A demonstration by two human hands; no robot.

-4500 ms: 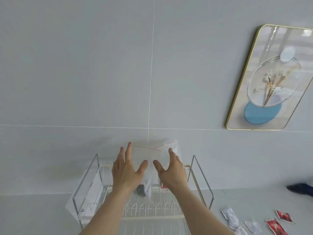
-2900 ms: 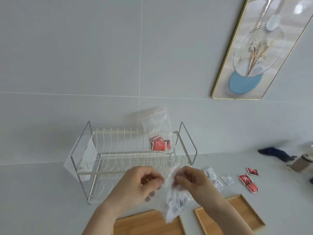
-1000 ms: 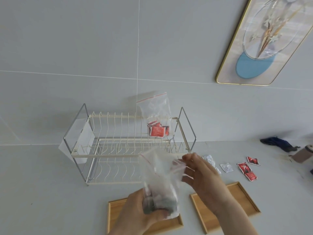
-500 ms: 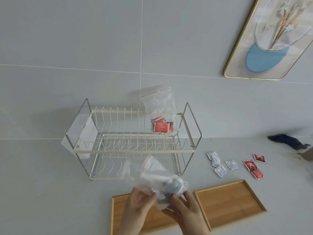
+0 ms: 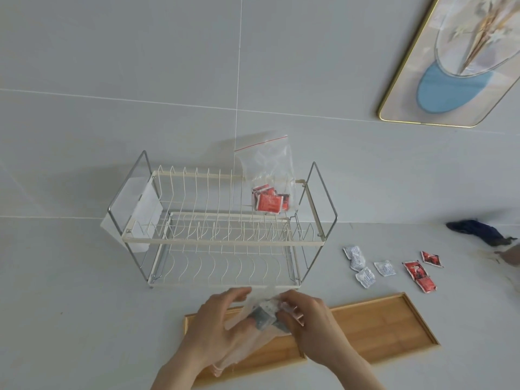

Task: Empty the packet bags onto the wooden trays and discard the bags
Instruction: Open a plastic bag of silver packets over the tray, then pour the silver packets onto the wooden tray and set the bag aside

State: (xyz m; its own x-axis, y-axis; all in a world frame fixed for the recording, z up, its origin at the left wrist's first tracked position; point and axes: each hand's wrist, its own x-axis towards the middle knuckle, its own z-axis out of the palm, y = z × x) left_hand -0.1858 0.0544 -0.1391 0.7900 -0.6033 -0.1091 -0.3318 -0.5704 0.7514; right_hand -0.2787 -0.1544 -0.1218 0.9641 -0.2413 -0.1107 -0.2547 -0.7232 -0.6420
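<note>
A clear plastic bag (image 5: 261,313) with grey packets inside is held between my left hand (image 5: 218,330) and my right hand (image 5: 312,325), just above the left wooden tray (image 5: 278,353). The bag is tipped over, its open end trailing down past my left wrist. The right wooden tray (image 5: 382,327) lies bare beside it. A second clear bag with red packets (image 5: 267,178) stands in the upper tier of the wire dish rack (image 5: 219,237).
Loose white packets (image 5: 363,266) and red packets (image 5: 419,274) lie on the counter right of the rack. A dark cloth (image 5: 478,229) sits at the far right. A gold-framed picture (image 5: 461,60) leans on the tiled wall. A white holder (image 5: 135,218) hangs on the rack's left end.
I took the grey-packet bag from the rack, opened it, and lowered it with both hands over the left tray, tipping it over. The view has tilted down.
</note>
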